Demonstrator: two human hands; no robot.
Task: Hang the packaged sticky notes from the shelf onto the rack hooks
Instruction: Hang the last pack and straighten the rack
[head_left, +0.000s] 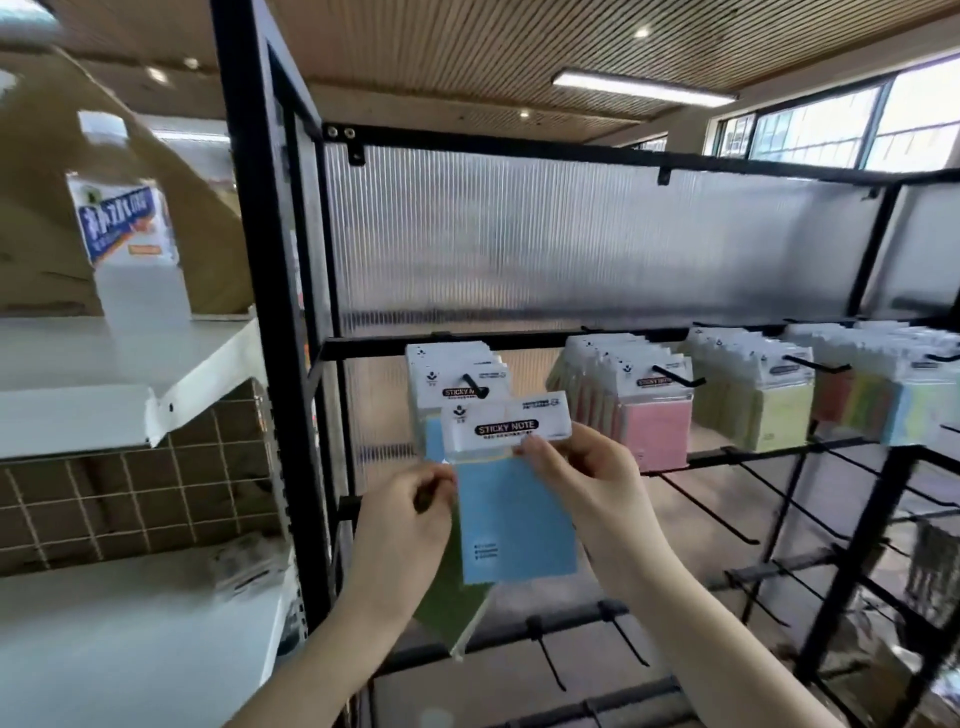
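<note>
Packet of blue sticky notes (511, 499) hangs upright between both hands, its long axis vertical, just below and in front of the leftmost hook (475, 385). That hook already carries a stack of packets (457, 379) and points out towards the person, so the white header card has to rise and slide back onto its tip. The header reads "STICKY NOTE"; the pad below is plain pale blue in clear wrap. Right hand (587, 488) pinches the header's lower right corner and sits nearer the hook. Left hand (410, 514) curls at the packet's left edge, also gripping a green packet (452, 608) angled downward behind it.
</note>
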